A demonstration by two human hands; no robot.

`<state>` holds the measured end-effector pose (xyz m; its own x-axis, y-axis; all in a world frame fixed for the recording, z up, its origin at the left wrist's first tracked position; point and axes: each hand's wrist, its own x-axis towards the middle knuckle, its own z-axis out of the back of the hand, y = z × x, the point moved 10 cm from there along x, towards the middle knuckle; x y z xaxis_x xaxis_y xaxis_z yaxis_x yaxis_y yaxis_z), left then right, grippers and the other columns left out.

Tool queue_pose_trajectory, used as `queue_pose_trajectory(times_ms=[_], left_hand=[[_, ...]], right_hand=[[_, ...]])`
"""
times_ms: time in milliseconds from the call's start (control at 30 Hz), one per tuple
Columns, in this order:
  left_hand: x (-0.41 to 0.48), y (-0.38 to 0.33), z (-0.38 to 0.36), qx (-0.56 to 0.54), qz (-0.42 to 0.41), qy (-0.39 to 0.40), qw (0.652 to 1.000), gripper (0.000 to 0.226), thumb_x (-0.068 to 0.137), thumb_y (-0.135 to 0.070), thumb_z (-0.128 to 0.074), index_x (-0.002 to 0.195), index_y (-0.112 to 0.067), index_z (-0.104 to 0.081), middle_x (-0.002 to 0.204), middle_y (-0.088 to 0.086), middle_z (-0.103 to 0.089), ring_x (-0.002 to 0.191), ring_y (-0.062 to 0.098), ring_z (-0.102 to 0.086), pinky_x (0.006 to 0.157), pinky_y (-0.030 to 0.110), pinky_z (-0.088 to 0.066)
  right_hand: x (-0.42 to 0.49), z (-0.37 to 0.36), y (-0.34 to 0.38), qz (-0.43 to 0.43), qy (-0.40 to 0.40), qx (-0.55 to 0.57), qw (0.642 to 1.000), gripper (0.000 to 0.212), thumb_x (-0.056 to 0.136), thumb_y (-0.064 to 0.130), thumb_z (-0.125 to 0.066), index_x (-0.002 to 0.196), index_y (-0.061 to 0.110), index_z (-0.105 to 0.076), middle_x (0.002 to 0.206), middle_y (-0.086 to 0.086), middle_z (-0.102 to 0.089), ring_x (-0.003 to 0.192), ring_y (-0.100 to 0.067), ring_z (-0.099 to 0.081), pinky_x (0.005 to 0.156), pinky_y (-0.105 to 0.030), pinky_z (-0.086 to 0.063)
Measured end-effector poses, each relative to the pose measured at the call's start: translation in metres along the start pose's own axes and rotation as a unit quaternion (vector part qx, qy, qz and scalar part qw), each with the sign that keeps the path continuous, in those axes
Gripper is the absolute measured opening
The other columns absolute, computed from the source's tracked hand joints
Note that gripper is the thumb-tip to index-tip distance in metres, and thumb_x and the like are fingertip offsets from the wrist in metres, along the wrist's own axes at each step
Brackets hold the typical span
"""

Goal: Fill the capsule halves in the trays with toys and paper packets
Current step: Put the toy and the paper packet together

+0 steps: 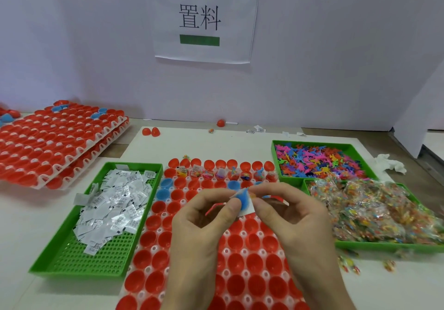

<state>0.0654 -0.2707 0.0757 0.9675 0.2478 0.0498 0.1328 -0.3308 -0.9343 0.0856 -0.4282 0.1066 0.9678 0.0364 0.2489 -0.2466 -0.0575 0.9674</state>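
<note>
A white wall point(312, 81) fills the upper half, with a paper sign point(204, 19) taped to it that bears two printed characters and a green bar. Below it lies a pale table point(36, 213). At centre, running toward the viewer, is a white tray point(244, 252) packed with red capsule halves point(254, 261) that sit open side up. A few blue halves point(165, 184) sit near its far end, and one far row point(216, 172) already holds small colourful toys. At far left sits a stack of similar trays point(60, 146) of red halves. Left of the centre tray, a green bin point(79, 264) holds a heap of white paper packets point(115, 204). On the right, one green bin point(274, 156) holds loose plastic dinosaurs point(319, 160), and a nearer bin point(360, 246) holds clear bagged toys point(374, 213). A person's left hand point(199, 223) and right hand point(288, 213) meet above the centre tray. Together their thumbs and fingertips pinch a small blue toy point(241, 199) against a white packet point(247, 210), and both are held in the air. A thin red piece point(213, 207) shows under the left fingers, and what it is cannot be told. A crumpled tissue point(391, 163) lies at far right, and loose red halves point(150, 131) lie near the wall.
</note>
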Motion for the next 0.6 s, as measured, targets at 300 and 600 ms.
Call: queue_pose_trajectory(times_ms=[300, 600], left_hand=[[0.000, -0.010, 0.003, 0.056, -0.055, -0.018, 0.997, 0.024, 0.059, -0.038, -0.081, 0.079, -0.025, -0.080, 0.082, 0.003, -0.076, 0.078, 0.011, -0.072, 0.070, 0.015, -0.055], [-0.003, -0.020, 0.006, 0.132, -0.100, -0.014, 0.986, 0.023, 0.064, -0.035, -0.082, 0.085, -0.029, -0.077, 0.071, -0.002, -0.068, 0.065, 0.009, -0.065, 0.062, 0.018, -0.055]], right_hand=[[-0.002, 0.001, 0.000, -0.014, -0.007, 0.012, 1.000, 0.017, 0.073, 0.025, -0.073, 0.087, 0.032, -0.080, 0.090, 0.007, -0.078, 0.088, -0.006, -0.073, 0.075, -0.013, -0.054], [-0.004, -0.005, -0.008, -0.039, 0.021, 0.029, 0.999, 0.015, 0.073, 0.033, -0.074, 0.087, 0.034, -0.080, 0.090, 0.005, -0.078, 0.087, -0.010, -0.074, 0.075, -0.016, -0.055]])
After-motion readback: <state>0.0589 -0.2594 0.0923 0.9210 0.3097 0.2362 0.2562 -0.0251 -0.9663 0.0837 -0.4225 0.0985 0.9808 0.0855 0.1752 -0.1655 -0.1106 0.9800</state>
